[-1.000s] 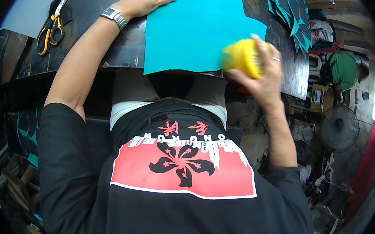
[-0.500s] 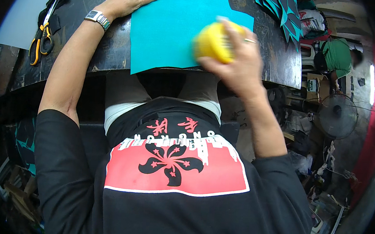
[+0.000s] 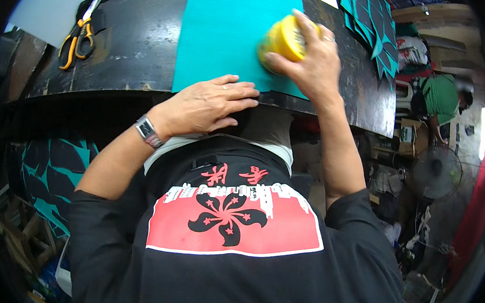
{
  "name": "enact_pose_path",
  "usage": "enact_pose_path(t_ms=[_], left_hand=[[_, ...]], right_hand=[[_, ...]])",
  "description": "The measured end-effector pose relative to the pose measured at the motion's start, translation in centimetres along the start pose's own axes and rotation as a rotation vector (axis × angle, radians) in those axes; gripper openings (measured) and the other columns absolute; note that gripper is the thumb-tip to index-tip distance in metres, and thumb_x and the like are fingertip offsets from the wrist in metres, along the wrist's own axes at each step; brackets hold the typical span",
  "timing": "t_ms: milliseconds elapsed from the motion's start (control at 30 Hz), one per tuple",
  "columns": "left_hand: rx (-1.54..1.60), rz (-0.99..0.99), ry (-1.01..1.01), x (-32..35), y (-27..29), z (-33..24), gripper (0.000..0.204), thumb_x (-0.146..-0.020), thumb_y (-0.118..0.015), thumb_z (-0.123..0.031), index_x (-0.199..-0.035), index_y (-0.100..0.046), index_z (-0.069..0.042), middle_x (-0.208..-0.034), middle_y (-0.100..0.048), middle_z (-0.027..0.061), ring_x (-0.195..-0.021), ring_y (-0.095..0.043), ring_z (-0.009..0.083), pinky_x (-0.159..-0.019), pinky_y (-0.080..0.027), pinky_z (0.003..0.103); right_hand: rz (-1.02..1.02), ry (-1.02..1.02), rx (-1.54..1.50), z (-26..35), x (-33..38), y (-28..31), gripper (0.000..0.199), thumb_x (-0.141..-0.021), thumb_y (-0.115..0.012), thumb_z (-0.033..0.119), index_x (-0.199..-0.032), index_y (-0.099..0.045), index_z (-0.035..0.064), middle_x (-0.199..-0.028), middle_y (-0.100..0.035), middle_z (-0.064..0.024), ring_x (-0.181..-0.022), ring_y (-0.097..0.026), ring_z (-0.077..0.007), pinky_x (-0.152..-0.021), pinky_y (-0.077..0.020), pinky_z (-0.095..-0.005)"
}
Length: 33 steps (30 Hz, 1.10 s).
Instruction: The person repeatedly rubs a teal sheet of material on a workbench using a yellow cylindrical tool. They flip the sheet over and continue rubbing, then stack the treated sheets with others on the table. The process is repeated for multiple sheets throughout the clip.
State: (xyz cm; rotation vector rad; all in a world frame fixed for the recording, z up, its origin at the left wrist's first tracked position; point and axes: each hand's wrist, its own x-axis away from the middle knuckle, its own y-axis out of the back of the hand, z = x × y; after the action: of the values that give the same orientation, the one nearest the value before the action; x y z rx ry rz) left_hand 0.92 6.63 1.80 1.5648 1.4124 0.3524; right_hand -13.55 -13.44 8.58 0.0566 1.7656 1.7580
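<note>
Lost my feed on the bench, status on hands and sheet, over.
Left hand flat on near edge of teal sheet. Right hand grips round yellow container, pressed onto sheet. Orange-handled scissors lie clear at left, black worktable.

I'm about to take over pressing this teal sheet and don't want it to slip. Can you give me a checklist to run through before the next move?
1. Left hand flat on the near edge of the teal sheet, pinning it: ok.
2. Right hand gripping the yellow round tool against the sheet: ok.
3. Sheet lying flat on the dark worktable, no visible folds: ok.
4. Scissors lying apart from the sheet, at the left of the table: ok.
5. Stack of cut teal pieces clear of the tool: ok.
6. Whether the tool's underside sits fully on the sheet: cannot tell, the hand hides it.
</note>
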Motion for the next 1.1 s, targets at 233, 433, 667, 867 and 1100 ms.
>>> enact_pose_path(t_ms=[233,433,667,867,1100], left_hand=[[0.018,0.04,0.097,1.1,-0.6,-0.5,0.072,-0.087,-0.073,-0.031,-0.149,-0.045,-0.007,-0.151,-0.047,0.0173,-0.143,-0.04,0.0357,-0.119,-0.033,0.048],[-0.252,0.01,0.219,0.1,-1.6,-1.9,0.087,-0.08,-0.08,-0.029,-0.153,-0.038,-0.006,-0.158,-0.038,0.0163,-0.149,-0.031,0.0363,-0.124,-0.023,0.05],[-0.228,0.106,0.328,-2.1,2.5,1.0,0.093,-0.073,-0.086,-0.04,-0.153,-0.045,-0.017,-0.16,-0.04,0.0141,-0.148,-0.036,0.0316,-0.122,-0.027,0.047],[-0.3,0.156,0.282,-2.1,0.6,-0.2,0.099,-0.078,-0.081,-0.041,-0.16,-0.032,-0.021,-0.166,-0.028,0.0164,-0.154,-0.025,0.0332,-0.126,-0.018,0.049],[-0.306,0.034,0.249,0.5,-1.3,-2.9,0.068,-0.086,-0.064,-0.007,-0.151,-0.047,-0.019,-0.158,-0.043,0.0124,-0.146,-0.04,0.029,-0.12,-0.031,0.045]], right_hand=[[0.04,0.251,-0.293,16.1,-6.8,-5.3,0.095,-0.058,-0.094,0.044,-0.142,-0.058,0.0208,-0.136,-0.051,-0.0364,-0.117,-0.057,-0.0461,-0.091,-0.0572,-0.0499],[-0.006,0.137,-0.086,8.8,-6.1,-5.3,0.087,-0.068,-0.088,0.051,-0.145,-0.057,0.0235,-0.124,-0.061,-0.0271,-0.118,-0.059,-0.0429,-0.094,-0.0558,-0.0485],[0.022,-0.436,0.147,-13.2,-1.0,0.9,0.097,-0.065,-0.084,0.064,-0.149,-0.051,0.03,-0.126,-0.059,-0.0239,-0.116,-0.063,-0.0418,-0.093,-0.0551,-0.0527],[0.031,-0.34,0.092,-13.2,2.4,2.2,0.097,-0.067,-0.083,0.061,-0.151,-0.049,0.026,-0.133,-0.055,-0.0272,-0.12,-0.059,-0.0439,-0.099,-0.0511,-0.0502],[0.057,-0.094,-0.118,-4.6,4.8,3.4,0.091,-0.065,-0.089,0.047,-0.146,-0.056,0.0231,-0.134,-0.056,-0.0276,-0.126,-0.053,-0.0458,-0.105,-0.0464,-0.0521]])
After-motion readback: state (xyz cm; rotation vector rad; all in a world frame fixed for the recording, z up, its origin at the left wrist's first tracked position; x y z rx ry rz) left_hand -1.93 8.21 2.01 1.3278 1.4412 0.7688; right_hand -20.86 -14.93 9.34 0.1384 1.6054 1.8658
